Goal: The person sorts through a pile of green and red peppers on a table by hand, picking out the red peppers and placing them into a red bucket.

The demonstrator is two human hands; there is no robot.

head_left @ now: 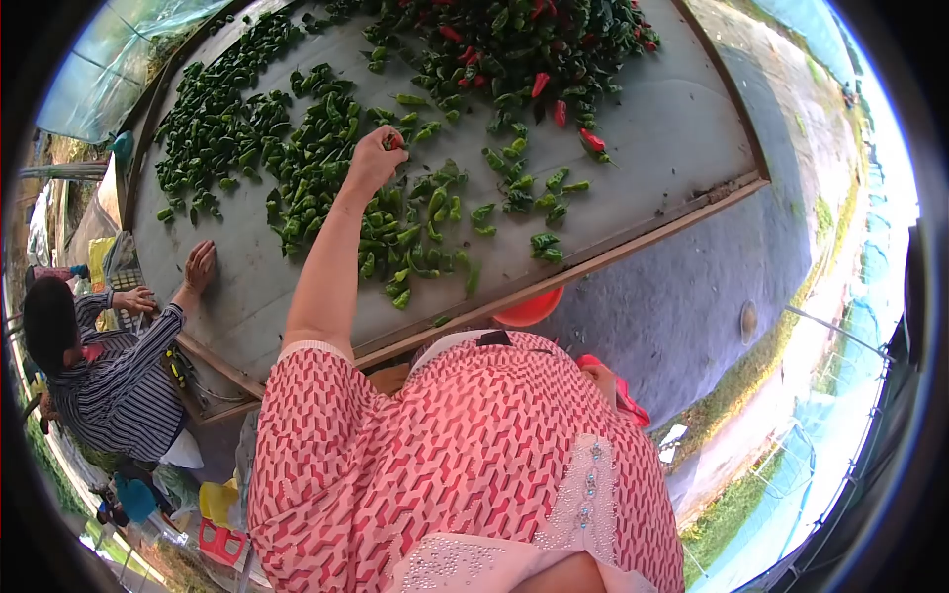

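My left hand [379, 160] reaches over the big table, its fingers closed on a small red pepper [394, 141]. Under and around it lie loose green peppers [321, 163] spread over the grey table surface [633, 188]. My right hand [596, 374] is low at my right side, mostly hidden behind my patterned shirt; beside it is a bright pink-red item [628, 403] whose kind I cannot make out. Its fingers do not show. Several red peppers [592, 140] lie at the edge of the large heap of peppers [534, 59] at the far side.
A wooden rim [593, 265] edges the table. Below it stands a red basin [529, 307]. At the left, a co-worker in a striped shirt [124, 381] has one hand [201, 265] on the table and the other by a crate [123, 259].
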